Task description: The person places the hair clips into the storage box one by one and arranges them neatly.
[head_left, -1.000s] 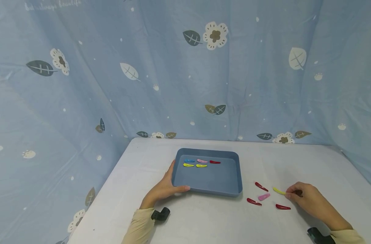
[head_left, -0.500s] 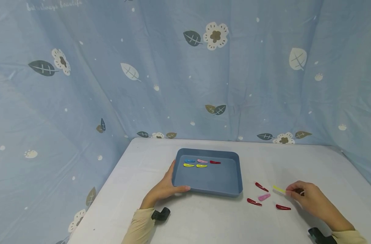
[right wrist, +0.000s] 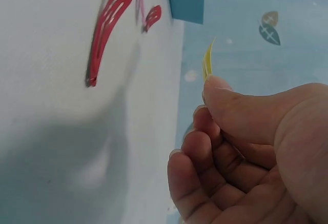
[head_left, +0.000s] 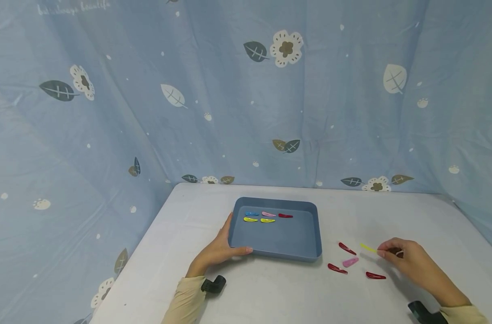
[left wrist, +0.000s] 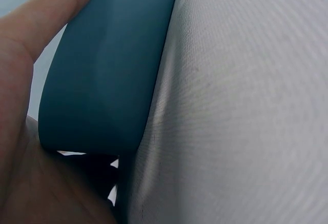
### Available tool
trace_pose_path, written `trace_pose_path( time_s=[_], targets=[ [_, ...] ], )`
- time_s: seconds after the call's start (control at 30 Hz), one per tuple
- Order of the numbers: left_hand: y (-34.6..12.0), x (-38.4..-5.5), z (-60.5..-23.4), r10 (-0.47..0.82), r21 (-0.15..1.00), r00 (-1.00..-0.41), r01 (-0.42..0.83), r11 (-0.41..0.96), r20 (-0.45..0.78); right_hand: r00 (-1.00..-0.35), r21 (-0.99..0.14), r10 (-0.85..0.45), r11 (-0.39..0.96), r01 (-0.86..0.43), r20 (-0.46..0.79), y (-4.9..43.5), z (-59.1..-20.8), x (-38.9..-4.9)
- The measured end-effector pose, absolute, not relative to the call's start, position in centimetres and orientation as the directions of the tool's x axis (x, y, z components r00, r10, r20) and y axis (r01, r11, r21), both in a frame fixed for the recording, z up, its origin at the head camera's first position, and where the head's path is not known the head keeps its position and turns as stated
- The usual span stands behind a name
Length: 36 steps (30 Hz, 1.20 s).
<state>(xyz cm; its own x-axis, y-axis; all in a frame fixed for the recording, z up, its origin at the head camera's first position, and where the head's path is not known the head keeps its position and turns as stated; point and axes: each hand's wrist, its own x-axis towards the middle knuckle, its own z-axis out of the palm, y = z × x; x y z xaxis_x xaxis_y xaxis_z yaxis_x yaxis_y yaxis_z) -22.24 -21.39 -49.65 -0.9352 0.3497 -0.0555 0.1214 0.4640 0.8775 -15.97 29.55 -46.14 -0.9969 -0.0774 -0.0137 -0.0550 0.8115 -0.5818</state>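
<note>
A blue-grey tray [head_left: 286, 238] lies on the white table. My left hand [head_left: 218, 248] holds its near left corner, the thumb at the front rim and the other fingers along the left side, partly hidden. In the tray, two rows of snap hair clips hold a blue clip [head_left: 252, 213], a pink clip [head_left: 268, 214], a red clip [head_left: 285, 216] and two yellow ones [head_left: 250, 219]. Right of the tray, my right hand [head_left: 408, 261] pinches a yellow hair clip [right wrist: 207, 62] between thumb and index finger, raised off the table.
On the table between tray and right hand lie a pink clip [head_left: 350, 262] and three red clips: one farther back [head_left: 346, 248], one at the left [head_left: 337, 268], one nearest the front [head_left: 376, 275]. A patterned blue curtain [head_left: 246, 112] hangs behind the table.
My right hand has lifted the yellow hair clip slightly up and away from the table. The left hand and the tray stay in place.
</note>
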Motion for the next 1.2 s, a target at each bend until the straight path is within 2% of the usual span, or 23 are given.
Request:
trace_pose_path(
  time_s=[0.4,0.77,1.2],
  targets=[
    [-21.5,-22.3,-49.9,0.348,0.874,-0.936,0.131,0.468,-0.047,-0.996,-0.584,-0.088,0.808,-0.078,0.011,27.8,-44.5,-16.5],
    [-21.4,-22.2,-49.8,0.344,0.871,-0.938,0.124,0.475,-0.054,-0.979,-0.594,-0.160,0.778,-0.203,0.125,26.3,-43.0,-17.0],
    [-21.4,-22.3,-50.0,0.345,0.871,-0.937,0.132,0.474,-0.046,-0.962,-0.620,-0.213,0.737,-0.271,0.168,23.8,-41.5,-18.4]
  ],
)
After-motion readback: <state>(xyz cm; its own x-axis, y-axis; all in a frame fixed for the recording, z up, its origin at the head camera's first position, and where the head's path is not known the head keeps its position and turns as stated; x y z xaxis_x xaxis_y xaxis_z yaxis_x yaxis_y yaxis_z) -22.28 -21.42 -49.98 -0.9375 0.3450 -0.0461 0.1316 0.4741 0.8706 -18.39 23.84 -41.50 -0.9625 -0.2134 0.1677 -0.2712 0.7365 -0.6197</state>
